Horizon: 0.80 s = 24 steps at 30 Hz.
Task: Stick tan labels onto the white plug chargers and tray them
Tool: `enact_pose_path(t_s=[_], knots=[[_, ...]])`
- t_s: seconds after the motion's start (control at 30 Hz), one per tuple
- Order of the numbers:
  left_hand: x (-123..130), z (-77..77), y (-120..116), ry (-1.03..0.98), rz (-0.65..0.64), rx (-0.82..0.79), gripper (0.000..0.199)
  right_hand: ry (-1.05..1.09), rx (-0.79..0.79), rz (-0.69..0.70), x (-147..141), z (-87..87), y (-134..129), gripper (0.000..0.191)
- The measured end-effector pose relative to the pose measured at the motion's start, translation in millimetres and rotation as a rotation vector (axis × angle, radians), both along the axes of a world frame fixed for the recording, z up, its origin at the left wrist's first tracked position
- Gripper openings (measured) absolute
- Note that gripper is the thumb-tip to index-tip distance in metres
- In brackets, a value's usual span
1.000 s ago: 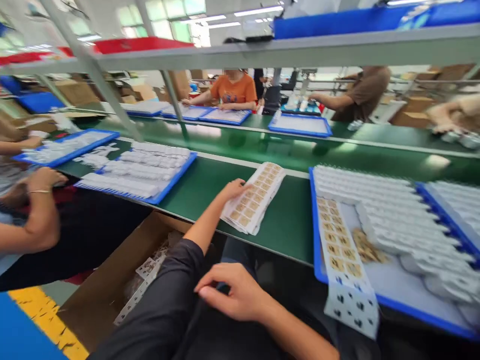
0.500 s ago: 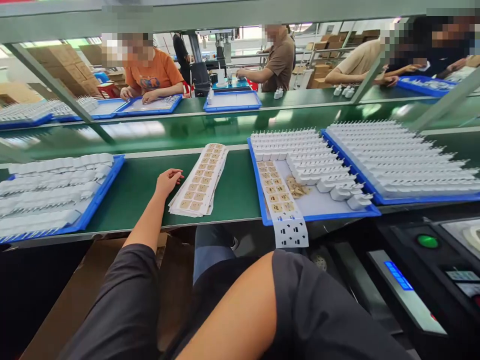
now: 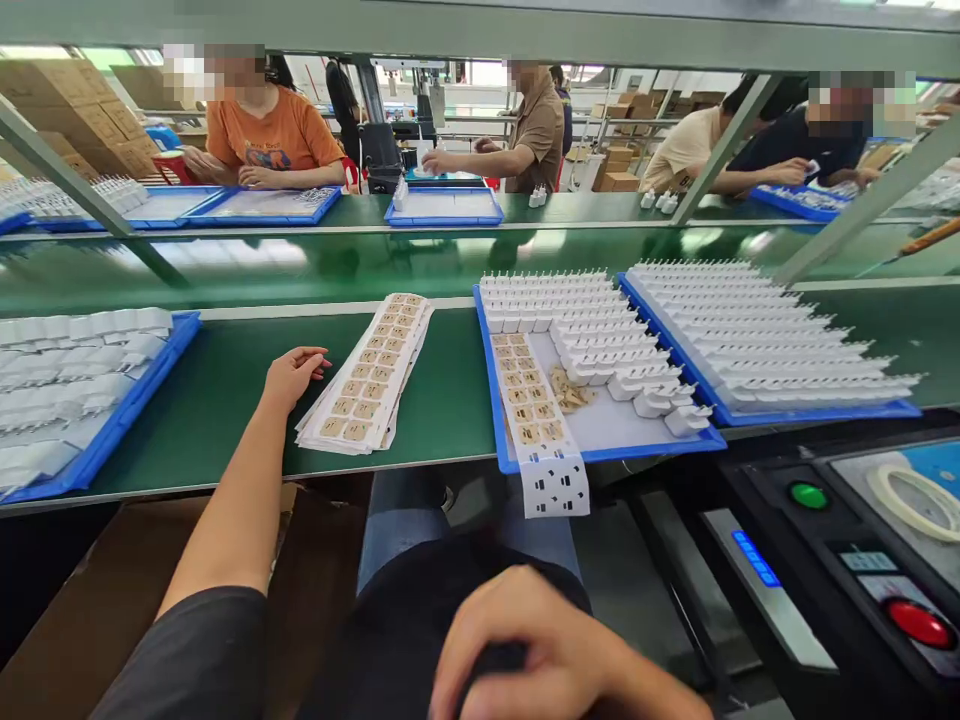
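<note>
My left hand rests on the green bench with its fingers loosely bent and apart, holding nothing visible. Just right of it lies a fanned stack of white sheets with beige square stickers. My right hand, slightly blurred, hovers low over my lap; its fingers curve with a gap to the thumb, and nothing shows in it. Beyond it, a sticker sheet lies in a blue tray, its bare patterned end hanging over the front edge. White plug adapters and a pile of loose beige pieces share that tray.
Another tray of white adapters stands to the right, and one more tray to the left. At lower right is a machine with a green button, a red button and a tape roll. Several people work across the bench.
My right hand has come into view over my lap, where only the forearm showed before. My left hand stays beside the sheets. The whole view has shifted slightly.
</note>
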<state>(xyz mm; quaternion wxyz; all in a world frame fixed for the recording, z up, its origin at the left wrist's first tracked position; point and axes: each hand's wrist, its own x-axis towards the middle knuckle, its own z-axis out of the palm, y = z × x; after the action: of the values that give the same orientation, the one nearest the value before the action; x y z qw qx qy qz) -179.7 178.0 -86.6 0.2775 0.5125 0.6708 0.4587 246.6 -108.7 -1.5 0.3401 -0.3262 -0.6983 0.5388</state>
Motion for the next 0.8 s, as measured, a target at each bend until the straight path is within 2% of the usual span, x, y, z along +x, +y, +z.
enact_pose_path(t_s=[0.03,0.07,0.13,0.17,0.2,0.23,0.3,0.4,0.5,0.63,0.7,0.8], knots=[[-1,-1.2,0,-0.001,-0.001,-0.004,0.025,-0.045,0.002,-0.101,19,-5.6,6,0.034],[-1,-2.2,1,-0.001,-0.001,-0.01,0.026,-0.106,0.012,-0.274,39,-13.6,10,0.034],[-2,-3.3,1,0.004,0.002,-0.02,0.028,-0.256,0.04,-0.781,79,-33.7,17,0.035],[-1,-3.1,0,0.011,0.006,-0.026,0.029,-0.348,0.045,-0.946,97,-44.0,21,0.038],[0,-2.2,0,0.021,0.01,-0.033,0.03,-0.424,0.027,-1.027,112,-53.6,24,0.043],[1,-0.6,-1,0.034,0.013,-0.041,0.031,-0.475,-0.013,-1.051,124,-61.8,29,0.05],[7,4.2,-5,0.071,0.004,-0.057,0.035,-0.461,-0.131,-1.009,137,-73.1,40,0.06],[21,13.3,-13,0.146,-0.052,-0.083,0.044,-0.298,-0.297,-0.897,133,-77.5,57,0.063],[42,20.1,-25,0.222,-0.107,-0.117,0.061,-0.111,-0.414,-0.843,116,-71.0,67,0.066],[69,25.2,-39,0.371,-0.156,-0.21,0.086,-0.021,-0.541,-0.808,101,-57.9,70,0.09],[82,27.7,-42,0.457,-0.174,-0.25,0.089,-0.027,-0.577,-0.786,100,-53.4,68,0.096],[103,31.6,-46,0.582,-0.206,-0.288,0.088,-0.005,-0.587,-0.757,100,-48.7,64,0.094]])
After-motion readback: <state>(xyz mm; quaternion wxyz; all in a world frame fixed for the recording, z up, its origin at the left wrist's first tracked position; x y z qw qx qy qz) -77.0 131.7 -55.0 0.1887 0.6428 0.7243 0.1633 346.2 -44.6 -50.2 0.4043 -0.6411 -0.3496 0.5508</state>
